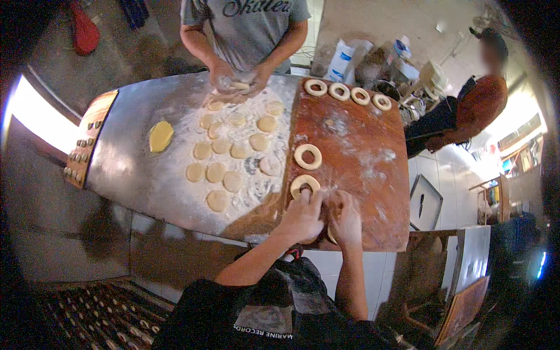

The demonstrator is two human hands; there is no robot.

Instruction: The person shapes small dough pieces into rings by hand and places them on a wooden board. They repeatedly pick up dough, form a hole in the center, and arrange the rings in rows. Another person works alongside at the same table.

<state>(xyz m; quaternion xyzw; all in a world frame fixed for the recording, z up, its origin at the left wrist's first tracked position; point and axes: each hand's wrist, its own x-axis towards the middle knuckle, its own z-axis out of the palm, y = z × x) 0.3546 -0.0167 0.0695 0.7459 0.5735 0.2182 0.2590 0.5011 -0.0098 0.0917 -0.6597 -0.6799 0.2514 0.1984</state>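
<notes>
My left hand (303, 217) reaches over the near side of a pale dough ring (295, 184), its fingers closed at the ring's edge and hole. Close beside it, my right hand (345, 220) points down at the wooden board, smeared by motion, so its fingers are unclear. Part of another dough piece (331, 235) shows beneath the right hand, mostly hidden. Just beyond lies a second dough ring (298, 156). Left of these, several flat round dough pieces (216, 172) rest on the floured metal tabletop (125, 151).
Several dough rings (307, 87) line the far edge of the reddish wooden board (361, 131). A yellow dough lump (161, 136) lies on the metal. Opposite, a person in grey (248, 35) handles dough; another person (481, 105) is at the right. A tray (427, 203) sits beyond the board.
</notes>
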